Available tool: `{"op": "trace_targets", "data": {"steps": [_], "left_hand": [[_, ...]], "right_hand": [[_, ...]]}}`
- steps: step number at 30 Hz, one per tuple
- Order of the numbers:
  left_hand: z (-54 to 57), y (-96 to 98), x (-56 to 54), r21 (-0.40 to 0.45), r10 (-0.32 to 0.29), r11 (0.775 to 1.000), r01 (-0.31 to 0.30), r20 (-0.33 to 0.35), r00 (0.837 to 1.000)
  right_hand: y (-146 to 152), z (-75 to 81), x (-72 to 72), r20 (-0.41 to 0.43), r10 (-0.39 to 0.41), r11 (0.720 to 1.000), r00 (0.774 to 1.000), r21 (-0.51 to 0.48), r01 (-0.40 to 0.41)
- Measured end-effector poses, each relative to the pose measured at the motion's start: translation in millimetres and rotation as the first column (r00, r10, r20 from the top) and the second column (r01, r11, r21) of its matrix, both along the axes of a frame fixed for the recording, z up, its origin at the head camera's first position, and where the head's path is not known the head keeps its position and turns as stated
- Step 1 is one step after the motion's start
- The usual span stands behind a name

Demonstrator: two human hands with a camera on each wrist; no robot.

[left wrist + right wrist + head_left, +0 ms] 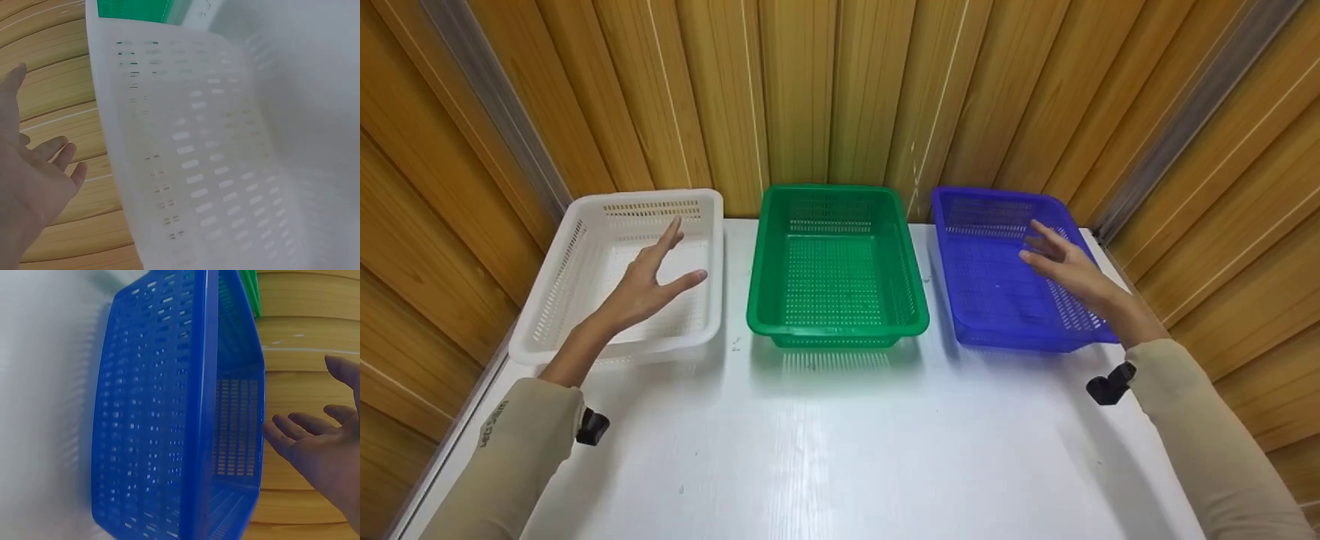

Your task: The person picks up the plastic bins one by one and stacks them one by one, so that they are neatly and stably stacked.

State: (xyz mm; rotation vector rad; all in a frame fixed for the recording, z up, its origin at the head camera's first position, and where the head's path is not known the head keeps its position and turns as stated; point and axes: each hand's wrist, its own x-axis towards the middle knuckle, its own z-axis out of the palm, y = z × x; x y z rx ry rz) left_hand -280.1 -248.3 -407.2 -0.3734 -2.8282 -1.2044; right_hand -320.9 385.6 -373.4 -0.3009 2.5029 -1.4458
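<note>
My left hand point(643, 291) hovers over the white basket point(709, 300) at the left, thumb and fingers spread apart and holding nothing. In the left wrist view the same hand point(36, 180) shows its palm beside the pale perforated basket wall point(214, 169). Over the blue basket point(982, 292) at the right is my right hand point(1069, 270), its fingers relaxed and slightly bent around nothing. The right wrist view has that hand point(320, 444) near the basket's far rim. Between the two hands stands a green basket point(836, 330), which neither hand touches.
The three baskets stand in a row on a white table point(810, 442), close to a wood-patterned wall point(802, 97). Similar panelled walls rise at the left and right. Black wrist devices point(592, 427) sit at the ends of both sleeves.
</note>
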Motion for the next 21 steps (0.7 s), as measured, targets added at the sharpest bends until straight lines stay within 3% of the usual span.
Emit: {"op": "trace_targets", "data": {"steps": [10, 17, 21], "left_hand": [[-6.2, 19.2, 2.8, 0.058, -0.032, 0.998, 0.031, 0.016, 0.999], [-14.9, 19.7, 11.6, 0.120, 0.004, 0.993, -0.008, 0.030, 1.000], [-18.7, 25.5, 12.4, 0.198, -0.006, 0.980, -0.003, 0.043, 0.999]], "right_hand": [[-39.4, -6.4, 7.3, 0.008, 0.031, 0.988, 0.999, -0.149, -0.030], [-81.8, -15.1, 5.4, 0.004, 0.127, 0.966, 0.992, -0.229, -0.122], [-98.5, -14.2, 8.5, 0.016, 0.144, 0.961, 0.989, -0.239, -0.136]]}}
